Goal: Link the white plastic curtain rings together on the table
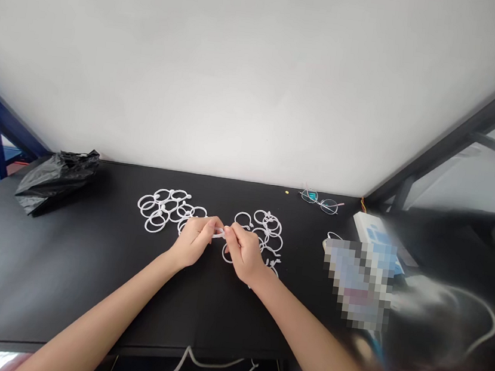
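Note:
My left hand (195, 240) and my right hand (243, 251) meet over the middle of a black table (62, 259). Both are closed in a pinch on one white plastic ring (218, 234) held between them. Just left of my hands lies a pile of several white rings (164, 208). A second group of white rings (269, 230) lies to the right, partly hidden under my right hand.
A crumpled black plastic bag (56, 177) sits at the far left. A pair of glasses (320, 201) lies at the back near the white wall. White and blue items (378, 241) and a white cable (472, 339) lie on the right. Cables hang below the front edge.

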A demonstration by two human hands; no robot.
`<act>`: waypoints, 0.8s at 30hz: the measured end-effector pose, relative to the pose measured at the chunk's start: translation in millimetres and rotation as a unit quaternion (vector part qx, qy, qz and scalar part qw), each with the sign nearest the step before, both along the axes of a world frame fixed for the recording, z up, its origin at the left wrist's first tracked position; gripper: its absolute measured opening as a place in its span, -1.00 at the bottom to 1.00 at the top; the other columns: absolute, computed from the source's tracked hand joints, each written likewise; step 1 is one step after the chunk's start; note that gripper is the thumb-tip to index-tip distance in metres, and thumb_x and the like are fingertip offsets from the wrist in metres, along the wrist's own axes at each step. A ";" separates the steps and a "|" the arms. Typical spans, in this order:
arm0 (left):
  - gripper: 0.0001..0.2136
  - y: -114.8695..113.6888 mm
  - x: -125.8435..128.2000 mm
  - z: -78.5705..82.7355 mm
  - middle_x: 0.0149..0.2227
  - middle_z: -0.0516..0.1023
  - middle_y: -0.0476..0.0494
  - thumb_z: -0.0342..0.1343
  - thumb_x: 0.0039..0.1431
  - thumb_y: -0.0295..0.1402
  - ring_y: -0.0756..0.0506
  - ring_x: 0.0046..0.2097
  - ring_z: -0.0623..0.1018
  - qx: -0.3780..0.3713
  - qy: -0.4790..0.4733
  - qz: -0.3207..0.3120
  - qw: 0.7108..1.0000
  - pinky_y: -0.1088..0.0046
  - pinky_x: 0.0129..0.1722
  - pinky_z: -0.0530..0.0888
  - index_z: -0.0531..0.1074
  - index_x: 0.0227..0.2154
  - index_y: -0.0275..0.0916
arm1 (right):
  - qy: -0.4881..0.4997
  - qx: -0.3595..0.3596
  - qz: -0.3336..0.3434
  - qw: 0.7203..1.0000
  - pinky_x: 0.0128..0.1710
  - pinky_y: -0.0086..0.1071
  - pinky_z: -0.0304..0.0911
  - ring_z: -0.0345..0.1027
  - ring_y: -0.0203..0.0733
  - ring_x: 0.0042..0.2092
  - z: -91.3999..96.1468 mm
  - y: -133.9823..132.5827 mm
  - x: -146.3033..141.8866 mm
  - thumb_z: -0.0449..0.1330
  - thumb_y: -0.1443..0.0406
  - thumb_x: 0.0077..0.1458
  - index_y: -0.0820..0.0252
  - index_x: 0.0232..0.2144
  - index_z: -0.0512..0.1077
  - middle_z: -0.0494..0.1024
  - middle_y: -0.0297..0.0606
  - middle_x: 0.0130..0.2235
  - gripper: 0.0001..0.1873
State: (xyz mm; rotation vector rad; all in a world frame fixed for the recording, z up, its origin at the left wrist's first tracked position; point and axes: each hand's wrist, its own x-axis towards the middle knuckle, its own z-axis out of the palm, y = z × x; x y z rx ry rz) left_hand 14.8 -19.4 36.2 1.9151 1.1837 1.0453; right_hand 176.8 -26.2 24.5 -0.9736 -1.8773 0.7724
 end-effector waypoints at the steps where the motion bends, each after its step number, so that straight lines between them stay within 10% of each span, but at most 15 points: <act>1: -0.54 0.1 -0.2 -0.1 -0.62 0.37 -0.02 -0.29 0.30 -0.16 -0.03 -0.54 0.38 0.000 0.003 0.001 1.000 0.46 -0.48 0.30 0.40 -0.51 -0.28 | 0.001 0.000 0.000 1.000 -0.52 -0.45 0.09 0.19 -0.35 -0.57 0.1 0.0 -0.1 -0.10 0.21 0.33 0.12 -0.53 0.06 0.19 -0.45 -0.62 -0.64; 24: -0.57 5.0 -5.3 -0.9 -0.56 0.42 -0.04 -0.25 0.34 -0.19 -0.04 -0.50 0.37 0.085 0.089 0.033 0.992 0.43 -0.43 0.29 0.38 -0.53 -0.25 | -0.002 0.006 -0.023 1.000 -0.54 -0.43 -0.02 -0.02 -0.38 -0.59 3.0 1.0 -2.9 -0.09 0.21 0.33 0.12 -0.56 0.00 0.08 -0.47 -0.62 -0.60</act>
